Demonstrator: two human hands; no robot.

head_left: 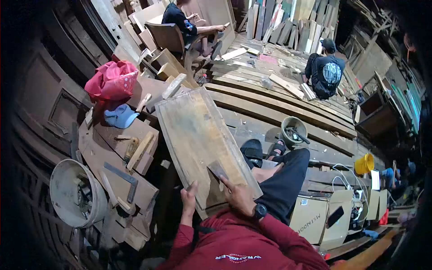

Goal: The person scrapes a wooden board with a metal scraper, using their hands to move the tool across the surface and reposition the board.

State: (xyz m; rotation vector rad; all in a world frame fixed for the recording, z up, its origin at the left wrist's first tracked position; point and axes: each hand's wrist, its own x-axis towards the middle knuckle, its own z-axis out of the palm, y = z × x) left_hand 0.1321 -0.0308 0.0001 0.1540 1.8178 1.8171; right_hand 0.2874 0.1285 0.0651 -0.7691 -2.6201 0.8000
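A rectangular wooden panel (193, 130) with a raised border lies tilted across the lap. Near its lower end, my right hand (239, 196) grips a flat, dark-edged scraper blade (218, 170), with the index finger stretched along it. My left hand (189, 198) is closed on the panel's lower left edge, thumb up. A darker patch of wood shows between the two hands. The watch sits on my right wrist.
Left: a white bucket (56, 193) of tools, a metal square (133, 189), a blue cap (120, 117) and a red bag (110, 83). Right: a small pail (303, 123), an open cardboard box (308, 218) and a yellow bucket (363, 164). Two people sit farther back among planks.
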